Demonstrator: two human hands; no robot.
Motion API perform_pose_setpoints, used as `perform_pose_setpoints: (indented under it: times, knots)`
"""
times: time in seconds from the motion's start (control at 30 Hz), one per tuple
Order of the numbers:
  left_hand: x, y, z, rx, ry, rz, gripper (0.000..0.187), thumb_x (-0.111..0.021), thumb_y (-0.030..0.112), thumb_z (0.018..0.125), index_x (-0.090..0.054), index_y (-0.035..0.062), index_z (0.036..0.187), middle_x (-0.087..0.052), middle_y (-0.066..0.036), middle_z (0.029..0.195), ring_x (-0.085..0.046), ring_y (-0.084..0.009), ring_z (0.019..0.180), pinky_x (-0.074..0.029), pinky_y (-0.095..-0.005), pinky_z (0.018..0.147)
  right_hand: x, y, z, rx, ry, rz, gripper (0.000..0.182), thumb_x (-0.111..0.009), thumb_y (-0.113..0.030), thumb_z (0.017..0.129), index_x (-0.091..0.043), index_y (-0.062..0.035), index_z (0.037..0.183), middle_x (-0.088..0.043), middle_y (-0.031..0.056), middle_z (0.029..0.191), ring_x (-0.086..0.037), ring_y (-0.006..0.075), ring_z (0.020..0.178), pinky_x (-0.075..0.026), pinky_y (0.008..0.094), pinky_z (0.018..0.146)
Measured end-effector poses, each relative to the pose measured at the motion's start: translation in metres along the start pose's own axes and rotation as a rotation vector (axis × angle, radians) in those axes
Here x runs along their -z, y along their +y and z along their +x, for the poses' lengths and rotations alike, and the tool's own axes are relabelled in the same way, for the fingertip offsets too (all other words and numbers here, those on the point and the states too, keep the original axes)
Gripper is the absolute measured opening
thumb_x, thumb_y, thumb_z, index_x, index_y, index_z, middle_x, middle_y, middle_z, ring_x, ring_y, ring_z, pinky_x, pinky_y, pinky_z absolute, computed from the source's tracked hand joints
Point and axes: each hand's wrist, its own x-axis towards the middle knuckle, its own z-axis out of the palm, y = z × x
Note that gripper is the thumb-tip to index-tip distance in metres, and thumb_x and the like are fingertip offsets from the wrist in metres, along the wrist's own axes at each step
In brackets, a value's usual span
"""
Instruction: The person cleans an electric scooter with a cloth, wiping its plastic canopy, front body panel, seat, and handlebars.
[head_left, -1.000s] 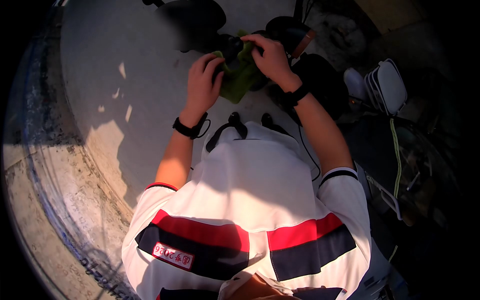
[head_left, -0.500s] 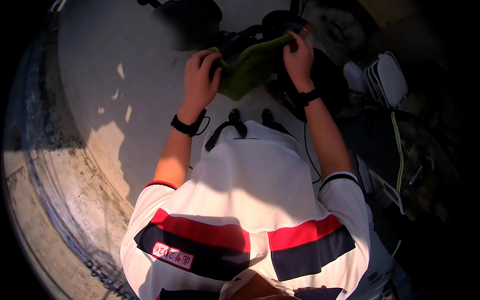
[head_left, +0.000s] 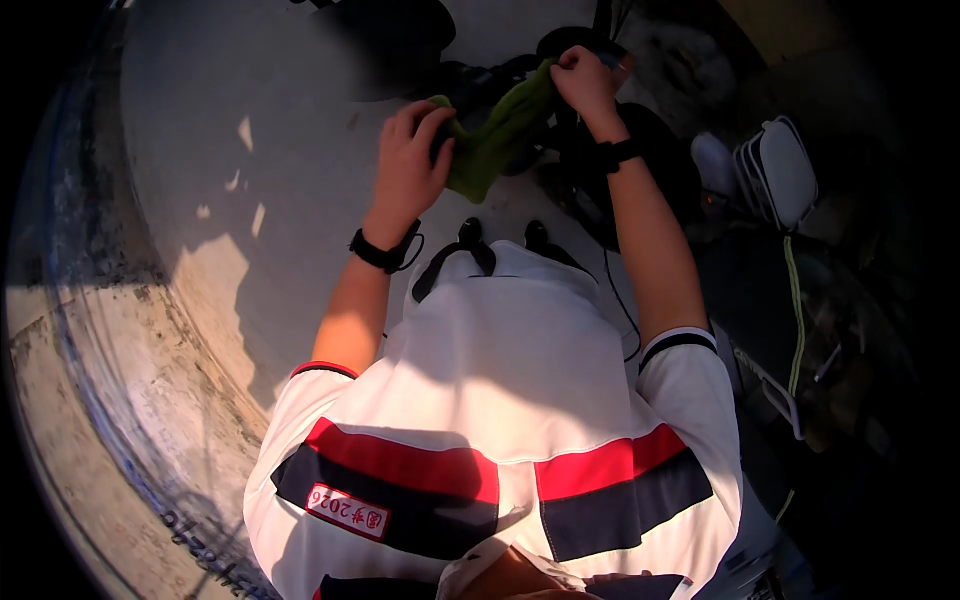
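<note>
A green cloth (head_left: 488, 150) hangs between my two hands, sagging in the middle with its lower corner pointing towards me. My left hand (head_left: 408, 165) is closed on its left upper edge, fingers bent over the fabric. With a pinch of thumb and fingers, my right hand (head_left: 588, 85) grips the right upper corner, a little higher up. Each wrist carries a black band. Behind the cloth are dark objects, too shadowed to name.
Dark rounded objects (head_left: 395, 45) stand on the grey floor (head_left: 300, 150) ahead. On the right are a white-topped case (head_left: 785, 175), a pale yellow-green cord (head_left: 795, 320) and shadowed clutter. A sunlit ledge (head_left: 120, 380) runs along the left. My feet (head_left: 470, 233) are below the cloth.
My right hand has moved left and slightly up, towards my left hand. The cloth between them is narrower and more gathered. My left hand has shifted slightly right.
</note>
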Motion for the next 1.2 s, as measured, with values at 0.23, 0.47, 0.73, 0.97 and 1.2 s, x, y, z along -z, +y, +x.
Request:
perform_pose_setpoints:
  times: [0.23,0.47,0.73,0.97,1.2]
  knots:
    - [-0.002,-0.004,-0.001,-0.034,0.037,0.009,0.042,-0.068,0.004,0.079,-0.06,0.0106,0.119,-0.056,-0.012,0.122,-0.053,-0.035,0.108,-0.043,-0.0434,0.092,0.005,-0.012,-0.01,0.079,0.033,0.168,0.016,-0.071,-0.019,0.083,-0.067,-0.0064,0.092,-0.073,0.0109,0.084,-0.071,0.0249,0.079,-0.056,0.0367,0.069]
    - [-0.008,-0.005,-0.002,-0.051,0.039,0.018,0.043,-0.068,0.004,0.079,-0.06,0.0108,0.121,-0.055,-0.012,0.122,-0.053,-0.0351,0.106,-0.044,-0.0432,0.091,0.007,-0.027,-0.027,0.186,0.02,0.357,0.015,-0.07,-0.014,0.085,-0.068,-0.0043,0.097,-0.074,0.0109,0.087,-0.073,0.0241,0.081,-0.056,0.0325,0.07]
    - [-0.002,-0.002,-0.002,-0.039,0.001,0.028,0.042,-0.067,0.005,0.08,-0.06,0.0102,0.121,-0.055,-0.013,0.123,-0.053,-0.0356,0.109,-0.043,-0.0434,0.092,-0.002,0.018,-0.013,0.131,0.172,0.038,0.015,-0.064,-0.018,0.09,-0.067,-0.0069,0.1,-0.073,0.0117,0.082,-0.07,0.0263,0.074,-0.057,0.0388,0.065]
    - [-0.002,-0.001,-0.002,-0.027,0.006,0.032,0.041,-0.067,0.006,0.08,-0.06,0.0103,0.12,-0.055,-0.013,0.123,-0.053,-0.0355,0.11,-0.043,-0.0441,0.094,-0.008,0.006,-0.014,0.215,0.07,0.028,0.017,-0.061,-0.018,0.093,-0.064,-0.0092,0.107,-0.072,0.0111,0.084,-0.07,0.0293,0.076,-0.055,0.0414,0.065]
    - [-0.003,-0.001,-0.001,-0.035,0.011,0.028,0.041,-0.068,0.006,0.08,-0.06,0.01,0.12,-0.055,-0.012,0.123,-0.053,-0.0353,0.109,-0.042,-0.0438,0.094,-0.002,-0.042,-0.038,0.361,0.077,0.343,0.018,-0.06,-0.015,0.096,-0.064,-0.0067,0.112,-0.071,0.0085,0.098,-0.069,0.021,0.088,-0.053,0.0348,0.074]
